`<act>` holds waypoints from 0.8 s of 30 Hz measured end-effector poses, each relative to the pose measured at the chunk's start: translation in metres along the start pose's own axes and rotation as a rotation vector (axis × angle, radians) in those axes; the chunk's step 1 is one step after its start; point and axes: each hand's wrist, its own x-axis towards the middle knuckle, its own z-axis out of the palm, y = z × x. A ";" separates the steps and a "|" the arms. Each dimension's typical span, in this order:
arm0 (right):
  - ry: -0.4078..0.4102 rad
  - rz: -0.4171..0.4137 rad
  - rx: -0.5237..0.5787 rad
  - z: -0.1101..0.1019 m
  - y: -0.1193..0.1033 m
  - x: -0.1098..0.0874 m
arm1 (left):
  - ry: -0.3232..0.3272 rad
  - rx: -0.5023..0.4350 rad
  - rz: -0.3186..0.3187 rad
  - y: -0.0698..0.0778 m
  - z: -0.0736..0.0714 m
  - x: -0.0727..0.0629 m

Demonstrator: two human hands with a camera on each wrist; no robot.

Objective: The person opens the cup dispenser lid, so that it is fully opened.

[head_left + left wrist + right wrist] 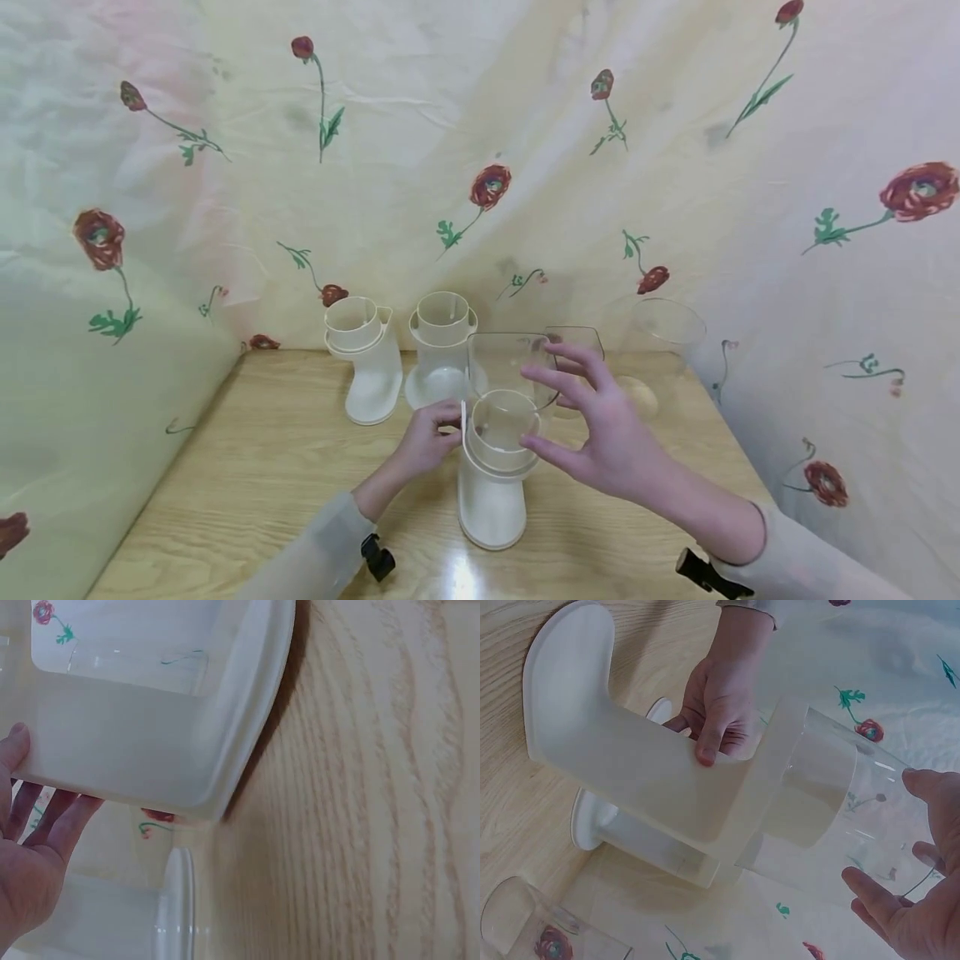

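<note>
In the head view a white boot-shaped stand point(491, 508) with a round collar on top is upright in front of me. My left hand point(431, 437) grips its side near the collar, thumb on the near wall in the right wrist view. Over the collar sits a clear container point(498, 354) with a rounded-square rim. The right hand point(607, 425) holds that container near its rim, thumb on one side and spread fingers on the other. The stand's wall point(120, 750) fills much of the left wrist view, with the left fingers point(67, 825) behind its edge.
Two more white stands point(375, 383) point(442, 333) are at the back left of the wooden table point(247, 467). Behind my right hand are another clear container point(585, 333) and a clear round one point(667, 321). Flower-printed cloth point(397, 200) encloses the back and sides.
</note>
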 end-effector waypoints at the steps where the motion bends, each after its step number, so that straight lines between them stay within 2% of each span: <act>1: -0.005 0.004 0.003 0.000 0.000 -0.001 | 0.001 -0.003 0.004 -0.001 0.000 0.000; 6: -0.018 0.019 -0.015 0.003 0.000 -0.002 | 0.005 -0.024 0.017 -0.007 0.002 0.000; 10: 0.011 0.010 -0.041 0.004 -0.001 -0.001 | -0.009 -0.052 0.005 -0.009 0.001 -0.001; 16: 0.060 0.030 0.005 0.003 -0.003 0.009 | -0.083 -0.090 -0.010 0.000 -0.004 0.005; 20: 0.064 0.055 0.028 0.005 -0.001 0.009 | -0.118 -0.061 -0.011 0.004 -0.004 0.007; 24: 0.099 -0.020 0.101 0.009 0.007 0.007 | -0.089 -0.070 -0.039 0.004 -0.003 0.001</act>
